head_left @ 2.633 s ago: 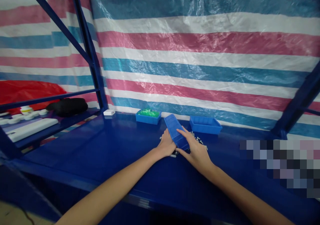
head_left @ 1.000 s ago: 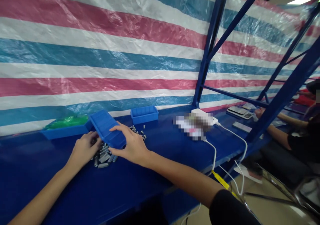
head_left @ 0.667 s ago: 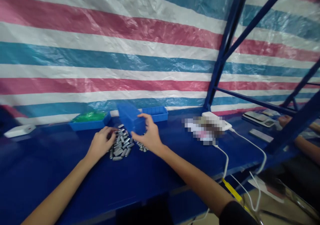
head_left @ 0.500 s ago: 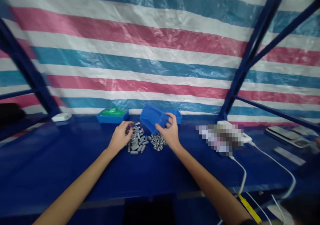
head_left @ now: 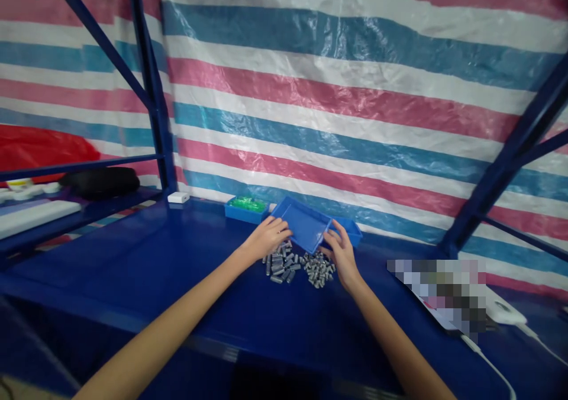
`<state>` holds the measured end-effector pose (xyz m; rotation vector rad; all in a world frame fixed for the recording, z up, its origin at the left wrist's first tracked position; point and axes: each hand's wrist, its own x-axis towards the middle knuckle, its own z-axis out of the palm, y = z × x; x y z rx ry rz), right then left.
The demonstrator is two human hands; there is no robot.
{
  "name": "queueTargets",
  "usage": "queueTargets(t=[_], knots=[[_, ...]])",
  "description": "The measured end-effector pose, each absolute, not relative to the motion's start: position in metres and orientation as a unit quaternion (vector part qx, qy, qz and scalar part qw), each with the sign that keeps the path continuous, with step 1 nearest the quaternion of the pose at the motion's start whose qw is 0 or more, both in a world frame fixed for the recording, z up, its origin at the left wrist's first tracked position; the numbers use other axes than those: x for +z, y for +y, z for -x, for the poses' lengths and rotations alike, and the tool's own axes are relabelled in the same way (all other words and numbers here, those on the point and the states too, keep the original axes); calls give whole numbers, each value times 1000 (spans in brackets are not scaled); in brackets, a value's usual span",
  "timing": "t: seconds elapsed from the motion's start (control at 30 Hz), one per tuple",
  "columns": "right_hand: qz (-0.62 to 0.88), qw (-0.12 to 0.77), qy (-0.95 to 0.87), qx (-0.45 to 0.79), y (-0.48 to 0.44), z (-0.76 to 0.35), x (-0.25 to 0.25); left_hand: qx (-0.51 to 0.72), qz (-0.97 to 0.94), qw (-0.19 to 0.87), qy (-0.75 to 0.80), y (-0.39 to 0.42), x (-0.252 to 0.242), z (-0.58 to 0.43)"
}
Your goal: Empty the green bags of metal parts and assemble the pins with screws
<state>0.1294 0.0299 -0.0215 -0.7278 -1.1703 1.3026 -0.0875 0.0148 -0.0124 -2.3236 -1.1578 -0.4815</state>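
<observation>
An empty blue plastic tray (head_left: 303,227) is held tilted above the blue workbench (head_left: 186,281), its open side facing me. My left hand (head_left: 267,238) grips the tray's left edge with curled fingers. My right hand (head_left: 339,253) pinches its right corner. Below the tray lie two heaps of small grey metal cylinders (head_left: 296,264), touching the bench between my hands.
A blue tray with green parts (head_left: 245,208) and another blue tray (head_left: 350,229) stand at the back by the striped tarp. A small white box (head_left: 178,197) sits near the blue post (head_left: 151,86). A white device with a cable (head_left: 506,314) lies to the right.
The tray was upside down over the pile and has been turned open side up. Both hands now hold it. The grey cylinders are uncovered. My view swung back to the left.
</observation>
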Motion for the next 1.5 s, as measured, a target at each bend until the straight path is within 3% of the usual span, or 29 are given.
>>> queueTargets(t=[0.2,0.47,0.57,0.77,0.87,1.03,1.2,1.37,1.5], knots=[[354,629,-494,485,39,-142,-19,-280,794,184,-508,62,-8,89],[466,611,-585,258,56,-156,-21,-182,789,95,-579,108,-23,77],[524,549,-630,163,57,-162,-21,-149,782,83,-599,115,-25,73],[598,325,-726,95,65,-164,-43,-120,782,80,-606,110,-26,75],[594,291,-747,75,70,-164,-53,-109,797,73,-589,102,-24,79],[537,330,-770,99,76,-168,-62,-93,808,74,-577,87,-13,80],[425,403,-784,206,79,-164,-70,-131,773,139,-605,70,5,84],[458,501,-733,51,80,-169,-64,-154,746,181,-623,57,9,95],[548,511,-662,-28,87,-182,-63,-135,780,195,-579,53,-4,102]])
